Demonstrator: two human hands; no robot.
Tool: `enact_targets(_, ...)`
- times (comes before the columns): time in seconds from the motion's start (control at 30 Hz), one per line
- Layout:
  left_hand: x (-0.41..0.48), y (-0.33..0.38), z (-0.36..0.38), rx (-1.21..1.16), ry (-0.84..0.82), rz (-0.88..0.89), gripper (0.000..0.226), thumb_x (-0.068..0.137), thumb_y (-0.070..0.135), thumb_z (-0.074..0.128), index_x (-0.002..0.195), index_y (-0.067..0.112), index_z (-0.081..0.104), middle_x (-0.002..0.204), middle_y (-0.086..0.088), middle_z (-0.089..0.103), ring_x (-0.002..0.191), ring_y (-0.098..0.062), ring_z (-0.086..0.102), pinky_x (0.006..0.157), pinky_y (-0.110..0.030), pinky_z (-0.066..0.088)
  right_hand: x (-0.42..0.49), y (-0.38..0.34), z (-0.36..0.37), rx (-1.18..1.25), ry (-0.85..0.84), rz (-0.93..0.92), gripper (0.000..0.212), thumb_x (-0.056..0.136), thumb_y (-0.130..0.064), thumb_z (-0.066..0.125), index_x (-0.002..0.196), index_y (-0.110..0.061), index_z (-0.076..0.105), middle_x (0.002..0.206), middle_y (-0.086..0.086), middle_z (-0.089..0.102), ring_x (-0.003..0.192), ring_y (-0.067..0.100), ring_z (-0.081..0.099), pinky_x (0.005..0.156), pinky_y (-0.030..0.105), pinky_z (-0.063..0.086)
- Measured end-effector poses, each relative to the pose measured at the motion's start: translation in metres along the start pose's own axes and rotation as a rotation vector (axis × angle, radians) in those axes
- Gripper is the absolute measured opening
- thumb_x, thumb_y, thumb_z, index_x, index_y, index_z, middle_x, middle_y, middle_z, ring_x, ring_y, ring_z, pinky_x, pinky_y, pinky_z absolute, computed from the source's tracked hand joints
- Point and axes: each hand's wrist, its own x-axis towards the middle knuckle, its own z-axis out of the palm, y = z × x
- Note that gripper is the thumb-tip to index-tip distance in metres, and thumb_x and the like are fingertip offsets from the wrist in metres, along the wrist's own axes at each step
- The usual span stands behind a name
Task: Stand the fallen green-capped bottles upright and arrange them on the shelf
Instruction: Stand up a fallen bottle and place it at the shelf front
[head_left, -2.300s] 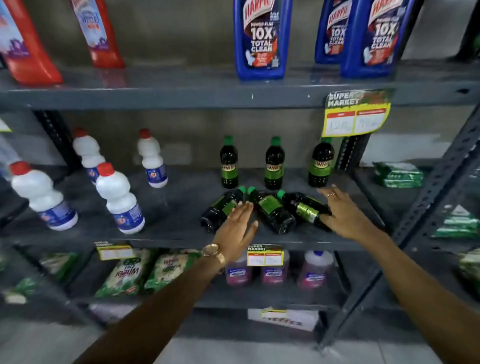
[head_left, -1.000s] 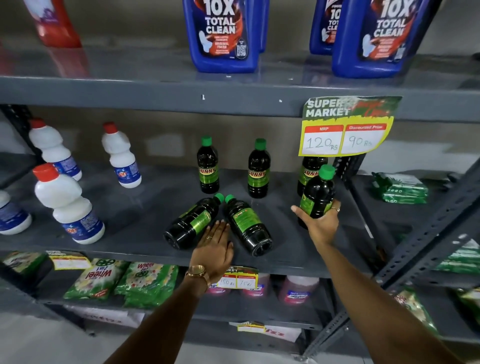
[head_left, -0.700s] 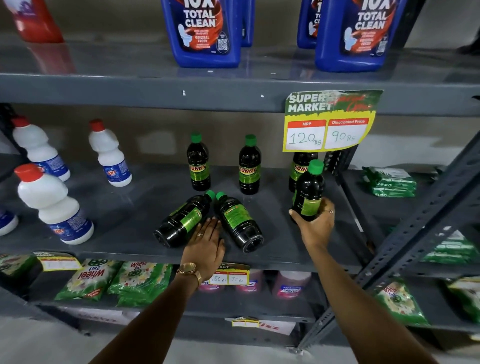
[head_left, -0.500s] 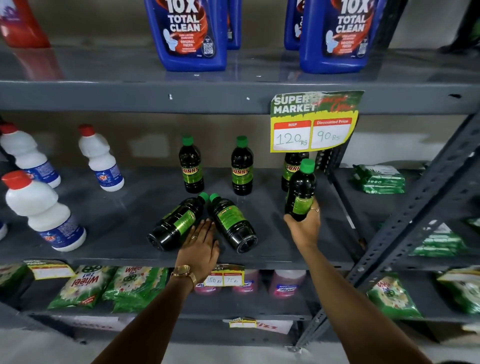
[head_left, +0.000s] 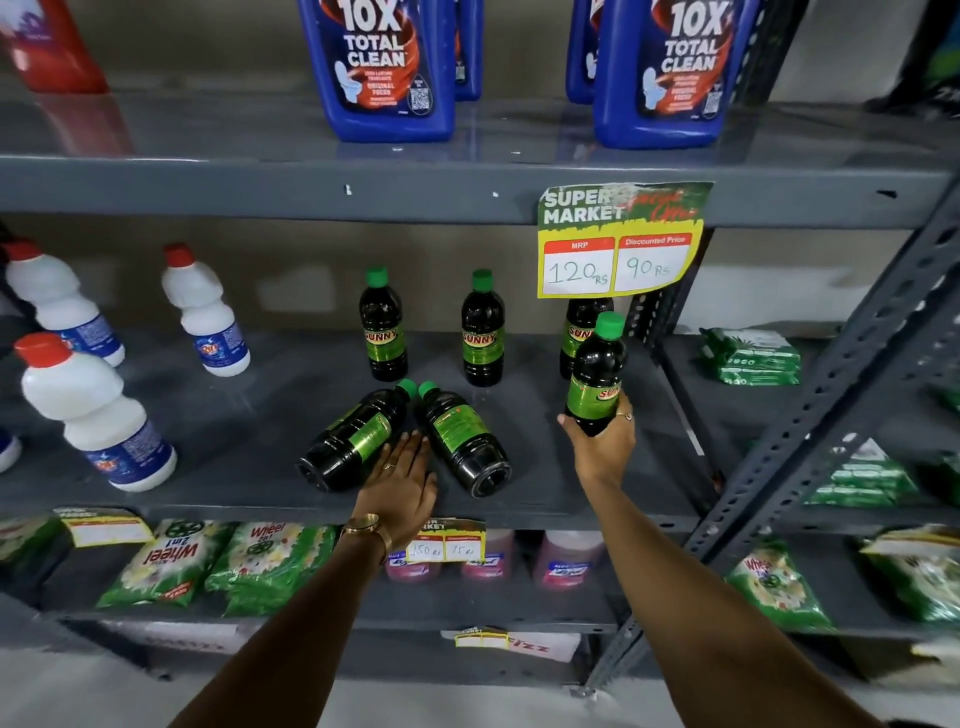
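Note:
Two dark green-capped bottles lie fallen on the grey middle shelf (head_left: 234, 431): a left one (head_left: 356, 439) and a right one (head_left: 462, 439), caps nearly touching. My left hand (head_left: 402, 480) rests flat and open between them, against the left bottle's side. My right hand (head_left: 602, 447) grips a third bottle (head_left: 595, 376) by its base, upright and just above the shelf. Behind stand three upright bottles: left (head_left: 383, 327), middle (head_left: 483, 332), and a right one (head_left: 579, 332) partly hidden by the held bottle and the price tag.
A yellow price tag (head_left: 621, 241) hangs from the upper shelf edge. White red-capped bottles (head_left: 98, 415) stand at the left. Blue cleaner jugs (head_left: 384, 67) sit above. A diagonal shelf brace (head_left: 841, 374) and green packets (head_left: 748, 356) are at the right.
My right hand picked the rightmost fallen bottle off the shelf and turned it upright, holding it before the back right bottle. My left hand settled between the two lying bottles.

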Motion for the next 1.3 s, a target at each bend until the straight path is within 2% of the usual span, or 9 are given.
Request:
enact_targets(0.13, 0.002, 0.001, 0.0, -0.015, -0.06, -0.022, 0.057, 0.099, 0.032, 0.021, 0.147, 0.009, 0.003, 0.16, -0.008, 0.004, 0.148, -0.018, -0.003, 0.118, -0.032, -0.008, 0.001, -0.006, 0.003, -0.198, 0.071, 0.069, 0.105, 0.047, -0.037, 0.094, 0.131, -0.002, 0.041, 0.128, 0.02, 0.046, 0.123, 0.042, 0.042, 0.106, 0.057, 0.034)
enact_targets(0.2, 0.002, 0.0, 0.0, -0.015, -0.064, -0.025, 0.057, 0.099, 0.032, 0.022, 0.147, 0.009, 0.003, 0.16, -0.008, 0.004, 0.148, -0.018, -0.003, 0.117, -0.032, -0.009, 0.001, -0.007, 0.001, -0.223, 0.038, 0.048, 0.113, 0.045, -0.044, 0.093, 0.133, -0.002, 0.038, 0.129, 0.02, 0.043, 0.123, 0.041, 0.04, 0.106, 0.058, 0.033)
enact_targets(0.27, 0.0, -0.001, 0.0, -0.014, -0.031, -0.022, 0.057, 0.099, 0.033, 0.022, 0.147, 0.008, 0.005, 0.16, -0.008, 0.006, 0.148, -0.018, -0.001, 0.117, -0.032, -0.008, 0.002, 0.0, -0.002, -0.173, -0.052, -0.014, 0.11, 0.049, -0.037, 0.093, 0.138, -0.006, 0.036, 0.133, 0.016, 0.042, 0.123, 0.033, 0.041, 0.108, 0.049, 0.035)
enact_targets(0.37, 0.0, -0.001, 0.0, -0.013, 0.002, -0.02, 0.056, 0.098, 0.033, 0.021, 0.147, 0.009, 0.006, 0.16, -0.007, 0.007, 0.148, -0.018, 0.0, 0.118, -0.031, -0.007, 0.004, 0.006, -0.012, -0.074, -0.14, -0.059, 0.084, 0.061, -0.015, 0.086, 0.134, -0.01, 0.045, 0.127, 0.012, 0.053, 0.118, 0.025, 0.051, 0.101, 0.034, 0.042)
enact_targets(0.53, -0.001, 0.002, -0.004, -0.017, -0.009, -0.017, 0.056, 0.099, 0.031, 0.022, 0.147, 0.009, 0.006, 0.16, -0.008, 0.007, 0.148, -0.018, -0.001, 0.118, -0.031, -0.008, 0.005, 0.002, -0.021, -0.064, -0.16, -0.044, 0.066, 0.062, -0.016, 0.088, 0.12, -0.007, 0.057, 0.11, 0.011, 0.067, 0.104, 0.026, 0.063, 0.088, 0.03, 0.048)
enact_targets(0.83, -0.003, -0.001, -0.005, 0.0, -0.008, -0.003, 0.063, 0.091, 0.038, 0.01, 0.147, 0.009, 0.009, 0.16, -0.007, 0.012, 0.148, -0.018, 0.002, 0.122, -0.035, -0.002, -0.049, 0.008, -0.052, -0.153, -0.216, -0.151, 0.08, 0.072, -0.026, 0.082, 0.138, -0.006, 0.041, 0.124, 0.009, 0.063, 0.114, 0.021, 0.058, 0.096, 0.033, 0.047)
enact_targets(1.0, 0.0, 0.001, -0.007, 0.014, -0.028, -0.01, 0.065, 0.09, 0.039, 0.007, 0.147, 0.01, 0.009, 0.16, -0.008, 0.01, 0.148, -0.018, 0.001, 0.122, -0.037, -0.001, -0.069, 0.011, -0.065, -0.129, -0.19, -0.13, 0.08, 0.07, -0.03, 0.083, 0.137, -0.008, 0.044, 0.124, 0.007, 0.061, 0.114, 0.018, 0.057, 0.096, 0.026, 0.044)
enact_targets(1.2, 0.001, 0.003, -0.01, 0.007, -0.048, -0.022, 0.065, 0.09, 0.039, 0.008, 0.148, 0.009, 0.009, 0.16, -0.008, 0.01, 0.148, -0.018, 0.002, 0.122, -0.038, 0.0, -0.074, 0.013, -0.067, -0.108, -0.164, -0.107, 0.079, 0.069, -0.031, 0.084, 0.135, -0.01, 0.046, 0.123, 0.006, 0.061, 0.11, 0.012, 0.054, 0.095, 0.027, 0.044)
enact_targets(1.3, -0.001, 0.005, -0.008, 0.018, -0.076, -0.029, 0.065, 0.09, 0.04, 0.007, 0.148, 0.01, 0.007, 0.16, -0.007, 0.008, 0.148, -0.017, 0.0, 0.122, -0.037, -0.002, -0.078, 0.017, -0.068, -0.1, -0.161, -0.089, 0.079, 0.07, -0.031, 0.084, 0.135, -0.008, 0.045, 0.125, 0.01, 0.06, 0.114, 0.018, 0.055, 0.097, 0.033, 0.047)
